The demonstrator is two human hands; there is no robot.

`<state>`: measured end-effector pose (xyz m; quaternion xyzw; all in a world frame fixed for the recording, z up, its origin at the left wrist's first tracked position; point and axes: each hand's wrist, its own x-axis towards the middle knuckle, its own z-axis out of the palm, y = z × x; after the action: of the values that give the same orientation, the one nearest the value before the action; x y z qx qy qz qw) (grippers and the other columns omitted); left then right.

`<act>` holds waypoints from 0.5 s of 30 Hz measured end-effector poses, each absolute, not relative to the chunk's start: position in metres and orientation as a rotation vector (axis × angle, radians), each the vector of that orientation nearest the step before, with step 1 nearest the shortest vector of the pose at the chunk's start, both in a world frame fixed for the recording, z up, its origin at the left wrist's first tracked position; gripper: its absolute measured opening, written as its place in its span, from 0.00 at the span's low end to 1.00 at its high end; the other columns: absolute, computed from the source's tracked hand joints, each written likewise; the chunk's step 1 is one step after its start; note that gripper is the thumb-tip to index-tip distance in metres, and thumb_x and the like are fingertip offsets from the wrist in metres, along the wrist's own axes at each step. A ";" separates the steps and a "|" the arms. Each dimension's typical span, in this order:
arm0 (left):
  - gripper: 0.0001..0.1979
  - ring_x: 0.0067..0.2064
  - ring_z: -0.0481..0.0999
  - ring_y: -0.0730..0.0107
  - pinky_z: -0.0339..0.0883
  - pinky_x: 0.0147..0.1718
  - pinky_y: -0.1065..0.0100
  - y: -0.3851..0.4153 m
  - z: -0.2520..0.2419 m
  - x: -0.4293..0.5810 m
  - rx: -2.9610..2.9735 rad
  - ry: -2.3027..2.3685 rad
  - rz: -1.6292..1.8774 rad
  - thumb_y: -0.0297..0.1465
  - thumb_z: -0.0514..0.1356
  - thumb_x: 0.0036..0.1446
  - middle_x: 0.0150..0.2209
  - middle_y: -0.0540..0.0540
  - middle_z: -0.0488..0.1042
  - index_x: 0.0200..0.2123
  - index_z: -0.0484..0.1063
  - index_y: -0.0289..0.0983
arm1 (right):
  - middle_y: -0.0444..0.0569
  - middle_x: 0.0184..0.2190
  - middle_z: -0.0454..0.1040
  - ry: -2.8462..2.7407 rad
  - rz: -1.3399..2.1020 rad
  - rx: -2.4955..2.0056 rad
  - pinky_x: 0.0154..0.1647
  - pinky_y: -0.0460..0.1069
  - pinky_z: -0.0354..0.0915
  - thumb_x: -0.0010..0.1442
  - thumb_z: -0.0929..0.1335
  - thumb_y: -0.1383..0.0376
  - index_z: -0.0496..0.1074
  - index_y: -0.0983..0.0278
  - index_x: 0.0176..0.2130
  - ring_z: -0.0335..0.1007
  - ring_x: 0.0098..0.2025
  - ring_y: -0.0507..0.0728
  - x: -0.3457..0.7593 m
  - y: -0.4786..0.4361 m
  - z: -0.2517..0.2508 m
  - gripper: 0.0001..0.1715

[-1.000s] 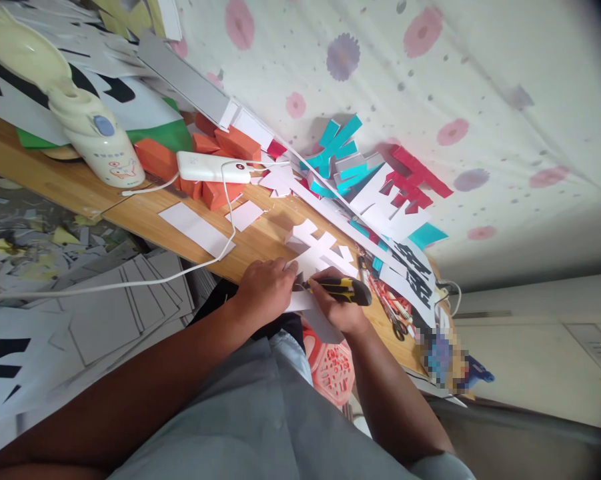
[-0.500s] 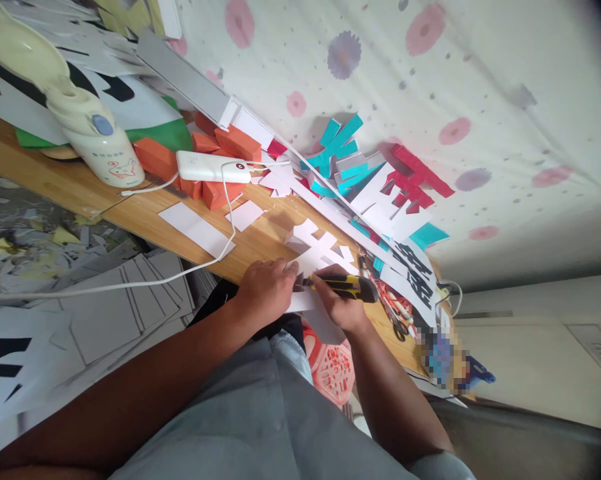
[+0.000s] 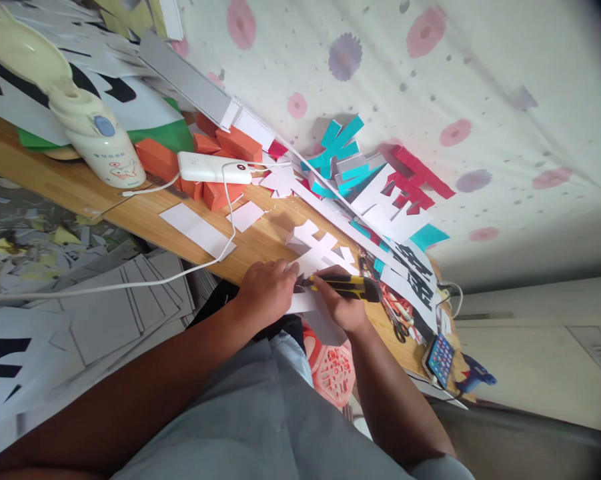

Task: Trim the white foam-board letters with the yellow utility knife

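In my right hand [image 3: 341,300] is a yellow and black utility knife [image 3: 347,287], its blade end pointing left toward my left fingertips. My left hand [image 3: 266,288] is closed, its fingers pinching the edge of a white board piece [image 3: 303,304] at the table's near edge. The knife tip lies at this piece, close to my left thumb; the exact contact is hidden by the fingers. Just beyond both hands stands a white cut-out character [image 3: 320,247] with raised sides. A flap of the white piece hangs below my right hand.
A cream bottle [image 3: 107,150] with its lid up stands at the left, beside orange blocks [image 3: 157,159] and a white power bank [image 3: 214,168]. Teal and red cut-out letters [image 3: 417,180] lean near the wall. Scissors [image 3: 399,327], a phone [image 3: 439,359] and a blue glue gun [image 3: 475,375] lie right.
Both hands stay nearly in place. The knife's rear end has shifted very slightly to the right; the white piece is held as before.
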<state>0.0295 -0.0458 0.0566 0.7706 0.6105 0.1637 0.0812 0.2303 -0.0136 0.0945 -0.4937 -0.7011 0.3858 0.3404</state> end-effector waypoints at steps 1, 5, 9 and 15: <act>0.18 0.44 0.83 0.47 0.71 0.43 0.52 -0.046 0.056 0.030 2.298 1.822 0.492 0.30 0.56 0.73 0.48 0.36 0.81 0.62 0.76 0.36 | 0.48 0.37 0.85 -1.838 0.999 -1.287 0.43 0.54 0.80 0.67 0.75 0.50 0.80 0.57 0.41 0.83 0.39 0.61 0.230 -0.014 0.095 0.15; 0.19 0.44 0.82 0.48 0.71 0.44 0.52 -0.046 0.055 0.030 2.290 1.819 0.500 0.31 0.56 0.74 0.48 0.35 0.80 0.62 0.76 0.37 | 0.48 0.36 0.84 -1.890 1.001 -1.285 0.41 0.54 0.80 0.67 0.75 0.49 0.79 0.58 0.41 0.83 0.38 0.61 0.231 -0.014 0.097 0.15; 0.19 0.44 0.82 0.48 0.70 0.44 0.53 -0.046 0.055 0.030 2.292 1.830 0.498 0.31 0.55 0.74 0.47 0.36 0.80 0.62 0.76 0.36 | 0.48 0.34 0.84 -1.913 1.027 -1.291 0.39 0.54 0.79 0.66 0.75 0.50 0.79 0.58 0.39 0.82 0.36 0.61 0.231 -0.013 0.102 0.15; 0.19 0.44 0.83 0.46 0.71 0.44 0.51 -0.046 0.056 0.030 2.276 1.816 0.519 0.31 0.56 0.74 0.47 0.35 0.80 0.63 0.76 0.36 | 0.48 0.36 0.85 -1.834 0.987 -1.285 0.42 0.55 0.81 0.66 0.75 0.50 0.78 0.57 0.39 0.84 0.39 0.62 0.228 -0.013 0.108 0.15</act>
<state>0.0298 -0.0460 0.0561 0.7662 0.6115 0.1748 0.0919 0.2283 -0.0130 0.1079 -0.4938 -0.7047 0.3791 0.3403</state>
